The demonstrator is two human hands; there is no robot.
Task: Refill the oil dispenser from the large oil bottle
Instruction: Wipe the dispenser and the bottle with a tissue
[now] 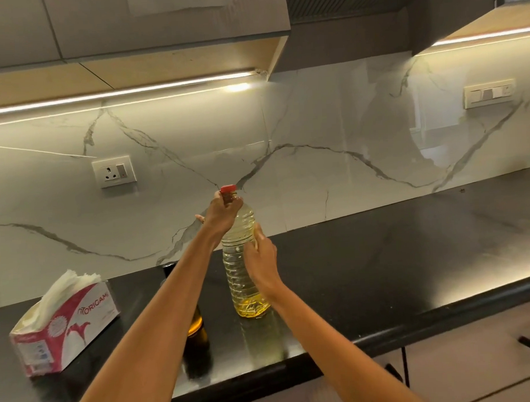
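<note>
We see two bare arms reaching forward over a black tabletop [380, 272]. Near the front edge, mostly hidden under the left forearm, stands a dark oil dispenser [197, 329] with amber oil inside. Toward the left edge sits a pink-and-white tissue box [66, 325]. Just beyond the dispenser, the large oil bottle [243, 261] stands upright, clear plastic, with yellow oil low at its base. The right hand [261, 259] holds its side, fingers wrapped round the body. The left hand [220, 211] grips the neck just below the red cap [228, 189]. Behind rises a marble wall with a socket [114, 171].
</note>
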